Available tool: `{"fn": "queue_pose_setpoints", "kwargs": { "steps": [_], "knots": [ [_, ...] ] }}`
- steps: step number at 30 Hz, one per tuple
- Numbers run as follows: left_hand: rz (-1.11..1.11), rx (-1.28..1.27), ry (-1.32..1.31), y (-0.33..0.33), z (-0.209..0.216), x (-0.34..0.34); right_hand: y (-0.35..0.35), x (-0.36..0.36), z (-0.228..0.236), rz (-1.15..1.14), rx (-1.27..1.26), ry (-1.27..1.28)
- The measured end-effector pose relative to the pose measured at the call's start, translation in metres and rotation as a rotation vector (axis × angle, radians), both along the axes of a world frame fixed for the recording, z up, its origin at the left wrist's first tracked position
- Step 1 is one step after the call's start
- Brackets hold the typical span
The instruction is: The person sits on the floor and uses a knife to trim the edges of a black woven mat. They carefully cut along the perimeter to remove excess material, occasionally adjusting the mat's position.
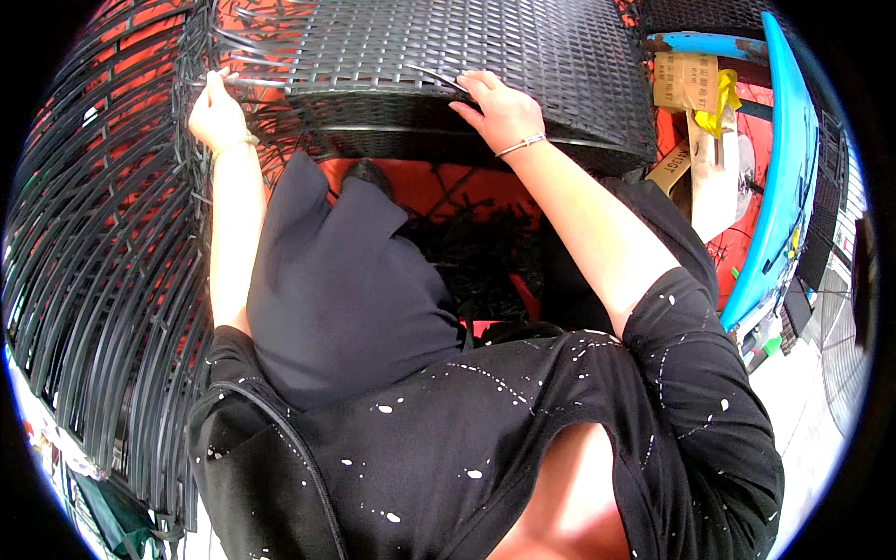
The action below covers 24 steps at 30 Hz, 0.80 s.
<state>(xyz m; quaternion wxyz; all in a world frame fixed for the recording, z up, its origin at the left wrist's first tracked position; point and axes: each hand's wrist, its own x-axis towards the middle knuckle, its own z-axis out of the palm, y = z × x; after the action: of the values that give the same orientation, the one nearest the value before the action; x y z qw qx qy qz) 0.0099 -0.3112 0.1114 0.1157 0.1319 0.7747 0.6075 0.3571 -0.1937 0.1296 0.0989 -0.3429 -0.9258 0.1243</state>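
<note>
Black woven plastic wicker (448, 42) covers a piece of furniture in front of me, with a dark front edge facing me. My left hand (219, 117) is closed in a pinch on a flat wicker strip (259, 84), which runs right toward the edge of the weave. At the front of the woven top, my right hand (502, 110) is closed round a thin dark pointed piece (431, 77); whether it is a tool or a strip end, I cannot tell. Its tip points left over the weave. Loose strip ends (252, 42) stick out between the weave and the left side.
Long black strips (103, 271) spread in a curved bundle along my left. To the right stand a cardboard box (684, 82), a yellow wrapper (730, 105) and a curved blue panel (777, 187). Dark scraps (490, 252) lie on the red floor covering (434, 177) between my legs.
</note>
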Motion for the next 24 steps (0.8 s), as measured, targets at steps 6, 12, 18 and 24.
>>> {"fn": "queue_pose_setpoints", "kwargs": {
  "steps": [6,12,18,24],
  "knots": [
    [0.061,-0.026,-0.018,-0.007,-0.020,-0.025,-0.002,-0.006,-0.002,0.027,-0.003,0.001],
    [0.027,-0.021,-0.226,-0.009,-0.042,-0.032,-0.001,-0.005,-0.001,0.021,-0.042,0.008],
    [-0.131,-0.176,-0.163,-0.036,-0.018,-0.017,0.022,0.012,0.007,-0.004,-0.155,0.166],
    [-0.350,-0.199,0.856,-0.003,0.019,0.060,0.039,0.009,0.006,0.166,-0.109,-0.026]
  ]
}}
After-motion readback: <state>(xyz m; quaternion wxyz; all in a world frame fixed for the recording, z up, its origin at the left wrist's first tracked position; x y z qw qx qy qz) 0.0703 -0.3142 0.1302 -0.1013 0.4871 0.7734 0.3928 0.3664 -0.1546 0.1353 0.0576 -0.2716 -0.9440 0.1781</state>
